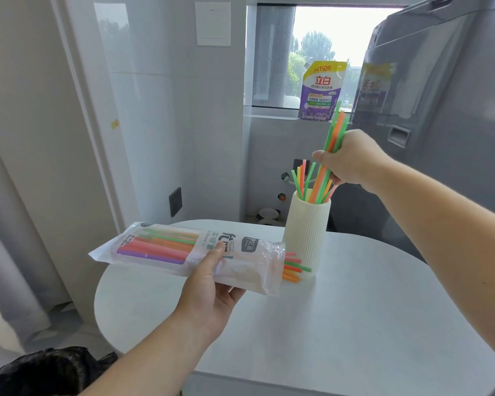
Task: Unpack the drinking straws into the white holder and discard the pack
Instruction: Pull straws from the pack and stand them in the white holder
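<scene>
My left hand (212, 284) grips a clear plastic straw pack (166, 248) held level above the white table (355, 324). Coloured straws fill the pack, and several tips poke out of its open right end (293, 268). A ribbed white holder (306, 235) stands upright on the table just right of the pack, with several straws standing in it. My right hand (352, 161) is shut around a bunch of green and orange straws (335, 132), whose lower ends reach down into the holder's mouth.
A black bin bag (40, 370) sits on the floor at the lower left. A grey fridge (440, 95) stands behind the table on the right. A purple detergent pouch (320, 91) rests on the window sill. A white wall runs along the left.
</scene>
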### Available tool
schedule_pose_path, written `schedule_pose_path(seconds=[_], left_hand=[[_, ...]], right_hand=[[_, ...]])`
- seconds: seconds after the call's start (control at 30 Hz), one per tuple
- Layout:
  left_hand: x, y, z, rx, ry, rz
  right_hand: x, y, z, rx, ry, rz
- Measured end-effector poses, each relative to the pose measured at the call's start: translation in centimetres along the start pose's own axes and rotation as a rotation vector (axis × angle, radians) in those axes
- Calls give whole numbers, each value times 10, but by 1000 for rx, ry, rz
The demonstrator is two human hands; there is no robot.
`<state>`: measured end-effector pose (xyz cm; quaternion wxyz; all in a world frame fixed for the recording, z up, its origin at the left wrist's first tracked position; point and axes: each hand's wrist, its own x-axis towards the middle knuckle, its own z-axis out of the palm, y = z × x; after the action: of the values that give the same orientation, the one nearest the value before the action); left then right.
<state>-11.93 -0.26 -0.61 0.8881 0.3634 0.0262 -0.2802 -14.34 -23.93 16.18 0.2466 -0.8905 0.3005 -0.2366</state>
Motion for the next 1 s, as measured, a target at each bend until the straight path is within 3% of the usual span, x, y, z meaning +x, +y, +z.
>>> schedule_pose_path(seconds=[0.13,0.47,0.67,0.77,0.9,1.0], left_hand=[[1,-1,0,4,7,4],[1,-2,0,11,3,12],[2,-2,0,17,0,13],[1,-1,2,17,1,20],[0,0,2,37,3,46],[-2,-2,4,50,-16,58]], right_hand=[[3,5,8,-22,-6,-30],[4,20,13,68,218,-192],[-50,23,15,170,406,-276],[-93,35,37,208,247,-193],[-133,60,75,244,-150,39],[-144,67,88,386,-232,155]])
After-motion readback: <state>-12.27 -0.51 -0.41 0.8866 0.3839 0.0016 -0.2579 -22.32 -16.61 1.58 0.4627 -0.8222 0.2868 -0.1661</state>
